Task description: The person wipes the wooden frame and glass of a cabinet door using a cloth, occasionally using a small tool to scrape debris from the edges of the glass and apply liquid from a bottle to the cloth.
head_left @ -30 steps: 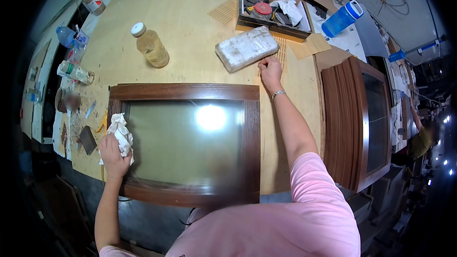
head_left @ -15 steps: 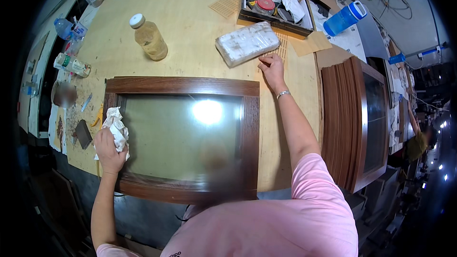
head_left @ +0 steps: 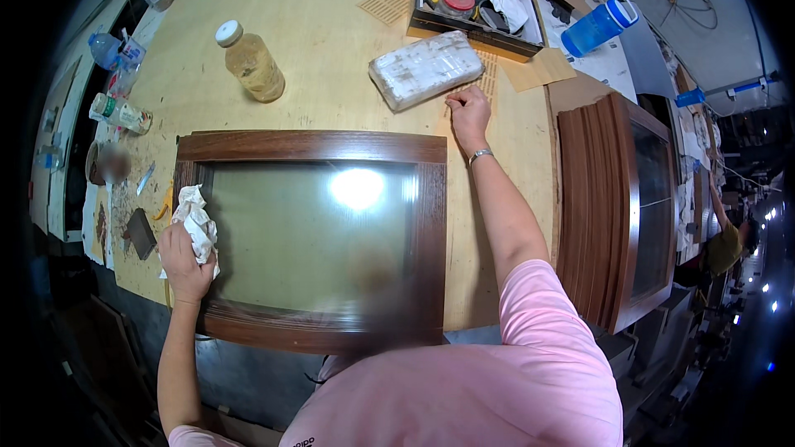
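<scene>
White cloth (head_left: 197, 222) stays clutched in your left hand (head_left: 184, 263), lower left, your right hand (head_left: 470, 118) bunched together, upper centre, so work barely advances.

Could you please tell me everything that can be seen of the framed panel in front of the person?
The framed panel is rectangular, with a dark brown, wood-looking frame and stepped inner moulding. Its pane looks like glass, greenish and shiny, with a bright light reflected toward the far right. It lies flat on the pale table, its near side seemingly past the edge. The left hand presses a crumpled white cloth at its left rail. The near right part is blurred.
</scene>
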Demonstrator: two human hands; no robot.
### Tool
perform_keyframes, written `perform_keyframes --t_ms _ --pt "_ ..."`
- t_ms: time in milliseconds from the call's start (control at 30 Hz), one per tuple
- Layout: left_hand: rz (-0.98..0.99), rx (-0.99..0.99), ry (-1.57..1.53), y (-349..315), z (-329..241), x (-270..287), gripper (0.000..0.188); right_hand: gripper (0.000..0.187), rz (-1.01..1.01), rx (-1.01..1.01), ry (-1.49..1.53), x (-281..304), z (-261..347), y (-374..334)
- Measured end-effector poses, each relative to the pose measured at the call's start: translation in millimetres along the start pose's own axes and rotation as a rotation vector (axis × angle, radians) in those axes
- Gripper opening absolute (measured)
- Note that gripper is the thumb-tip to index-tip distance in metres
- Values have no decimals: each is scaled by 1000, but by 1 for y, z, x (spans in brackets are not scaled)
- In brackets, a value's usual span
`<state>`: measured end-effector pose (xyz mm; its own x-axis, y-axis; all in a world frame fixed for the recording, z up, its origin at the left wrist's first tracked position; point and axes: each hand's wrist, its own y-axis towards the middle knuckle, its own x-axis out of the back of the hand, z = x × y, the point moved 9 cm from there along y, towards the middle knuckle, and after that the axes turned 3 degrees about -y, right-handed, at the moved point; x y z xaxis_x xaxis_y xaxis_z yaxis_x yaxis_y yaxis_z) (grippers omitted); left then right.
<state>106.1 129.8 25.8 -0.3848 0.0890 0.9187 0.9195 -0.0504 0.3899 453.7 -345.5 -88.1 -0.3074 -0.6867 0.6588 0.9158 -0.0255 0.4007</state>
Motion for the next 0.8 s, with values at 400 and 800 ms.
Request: perform_keyframes --t_ms 400,800 --pt "32 39 -11 -4 7 -4 60 5 36 78 -5 6 10 -4" --pt "49 3 13 -7 9 -8 63 4 2 46 102 27 14 -10"
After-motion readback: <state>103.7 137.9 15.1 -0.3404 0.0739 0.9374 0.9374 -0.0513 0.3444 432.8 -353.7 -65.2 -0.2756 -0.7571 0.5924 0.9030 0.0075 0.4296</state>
